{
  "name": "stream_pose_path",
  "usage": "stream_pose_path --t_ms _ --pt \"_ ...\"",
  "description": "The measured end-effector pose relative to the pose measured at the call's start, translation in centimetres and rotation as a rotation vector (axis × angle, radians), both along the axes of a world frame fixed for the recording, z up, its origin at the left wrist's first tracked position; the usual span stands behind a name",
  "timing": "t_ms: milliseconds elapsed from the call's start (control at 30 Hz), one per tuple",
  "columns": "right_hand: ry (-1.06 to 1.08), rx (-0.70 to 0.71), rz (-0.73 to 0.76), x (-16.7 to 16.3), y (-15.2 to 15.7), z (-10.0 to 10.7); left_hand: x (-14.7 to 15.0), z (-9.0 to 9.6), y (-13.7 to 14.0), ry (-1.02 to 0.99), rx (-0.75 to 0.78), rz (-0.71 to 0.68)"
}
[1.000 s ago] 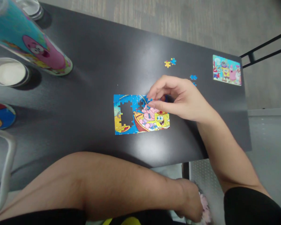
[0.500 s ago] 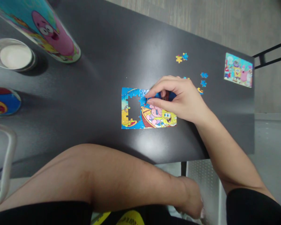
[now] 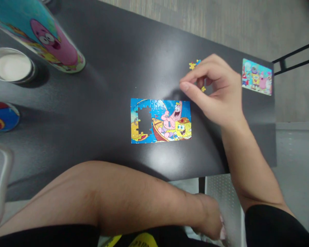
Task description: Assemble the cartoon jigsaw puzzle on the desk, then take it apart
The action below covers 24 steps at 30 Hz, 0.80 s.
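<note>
A jigsaw puzzle (image 3: 170, 120) lies on the dark table, showing a pink starfish and a yellow sponge character in a boat. Its left part has a roughly rectangular gap where the table shows through. Up and to the right of it, my right hand (image 3: 218, 91) is raised, thumb and forefinger brought together with no piece visible between them. Loose puzzle pieces (image 3: 193, 65) lie behind this hand, partly covered by it. My left hand (image 3: 212, 216) rests low, below the table's near edge, its fingers hidden from view.
A cartoon picture card (image 3: 257, 77) lies at the table's right end. On the left stand a tall cartoon-printed container (image 3: 56, 44), a round tin (image 3: 12, 65) with pale contents, and a blue printed object (image 3: 5, 116). A white curved tube (image 3: 5, 185) is at lower left.
My right hand has moved off the puzzle, up and to the right, towards the loose pieces, and its fingertips have come together. The puzzle's upper right now shows. My left hand has stayed put.
</note>
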State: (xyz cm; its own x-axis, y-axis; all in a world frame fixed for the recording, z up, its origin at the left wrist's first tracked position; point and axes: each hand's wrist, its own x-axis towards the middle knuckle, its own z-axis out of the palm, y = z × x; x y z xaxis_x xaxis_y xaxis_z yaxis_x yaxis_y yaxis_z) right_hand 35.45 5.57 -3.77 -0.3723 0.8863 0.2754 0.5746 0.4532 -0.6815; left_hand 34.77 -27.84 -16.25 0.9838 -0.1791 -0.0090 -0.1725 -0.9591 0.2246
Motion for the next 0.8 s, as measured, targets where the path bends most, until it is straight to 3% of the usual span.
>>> stream_pose_path --t_ms 67,167,267,367,467,567,800 --pt "0.025 0.083 -0.109 1.7 0.7 0.4 -0.6 0.1 0.0 -0.043 -0.080 -0.160" --pt "0.008 0.146 -0.234 5.0 2.2 1.0 -1.5 0.0 0.2 -0.040 -0.115 -0.230" --pt "-0.111 0.139 -0.243 8.1 3.4 1.5 -2.1 -0.2 0.9 -0.043 -0.119 -0.253" --pt "-0.210 0.013 -0.173 9.9 4.0 1.5 -2.6 -0.1 1.4 -0.041 -0.104 -0.266" --pt "-0.240 -0.123 -0.049 10.2 4.2 1.1 -2.9 0.1 1.7 -0.030 -0.097 -0.273" --pt "-0.215 -0.171 0.065 9.5 4.3 0.5 -3.1 0.0 1.7 -0.020 -0.106 -0.275" --pt "-0.203 -0.236 0.061 8.2 4.2 -0.1 -3.2 -0.3 1.5 -0.039 -0.139 -0.227"
